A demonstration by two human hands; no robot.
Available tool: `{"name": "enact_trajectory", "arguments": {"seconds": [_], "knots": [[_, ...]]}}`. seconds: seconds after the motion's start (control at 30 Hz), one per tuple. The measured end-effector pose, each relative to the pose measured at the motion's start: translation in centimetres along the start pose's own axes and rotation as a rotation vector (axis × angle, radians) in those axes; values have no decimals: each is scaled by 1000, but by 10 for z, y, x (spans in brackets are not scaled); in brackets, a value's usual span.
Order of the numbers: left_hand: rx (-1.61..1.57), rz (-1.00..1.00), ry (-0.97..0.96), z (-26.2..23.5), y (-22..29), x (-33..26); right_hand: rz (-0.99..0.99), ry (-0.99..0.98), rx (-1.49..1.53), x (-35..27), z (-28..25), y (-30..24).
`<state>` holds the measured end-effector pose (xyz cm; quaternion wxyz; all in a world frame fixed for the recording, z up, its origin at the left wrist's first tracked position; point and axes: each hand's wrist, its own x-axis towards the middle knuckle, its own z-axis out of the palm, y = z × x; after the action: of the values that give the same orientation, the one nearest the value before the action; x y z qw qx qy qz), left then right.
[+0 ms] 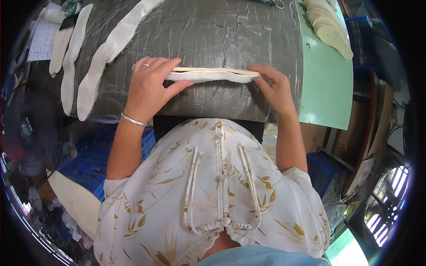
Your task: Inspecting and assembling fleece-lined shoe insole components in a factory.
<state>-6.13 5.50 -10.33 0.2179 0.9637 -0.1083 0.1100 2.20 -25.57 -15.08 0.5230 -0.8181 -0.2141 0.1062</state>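
Observation:
A long, narrow white fleece strip (208, 77) stands on edge above the dark work surface, together with a thin cream strip (208, 69) along its far side. A narrow dark gap shows between the two. Both layers are gripped at the left end by my left hand (148, 86), thumb on the near side and fingers on the far side. My right hand (276, 84) pinches the right end, where the layers meet, between thumb and forefinger. Left of my left hand lie a wavy white fleece strip (95, 73) and a narrower white strip (73, 66).
The table (213, 40) has a wrinkled dark plastic cover. A pale green sheet (326, 88) covers its right side, with a fanned stack of cream sole-shaped pieces (326, 24). Cream pieces (60, 51) and a written paper (42, 42) lie far left. A fan (33, 124) stands left.

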Motion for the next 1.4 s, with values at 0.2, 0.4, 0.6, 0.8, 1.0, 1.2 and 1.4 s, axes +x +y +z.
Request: {"name": "enact_trajectory", "arguments": {"seconds": [0.2, 0.4, 0.6, 0.8, 1.0, 1.2, 1.4], "knots": [[-10, 48, 81, 9, 0, 0, -212, -33, -56, 1, 1, -13], [-57, 9, 35, 5, 2, 2, -380, 32, -379, 10, 27, -33], [-22, -91, 45, -18, -28, -12, -264, -10, -299, 20, 32, -32], [-229, -160, 5, -19, -50, -26, -276, 35, -333, 16, 36, -36], [-625, -233, 78, -9, -50, -32, -174, 9, -317, 20, 37, -42], [-634, -242, 149, 3, -51, -36, -320, -20, -339, 29, 54, -64], [-618, -209, 156, 0, -46, -32, -472, 23, -235, 48, 99, -88]]}}
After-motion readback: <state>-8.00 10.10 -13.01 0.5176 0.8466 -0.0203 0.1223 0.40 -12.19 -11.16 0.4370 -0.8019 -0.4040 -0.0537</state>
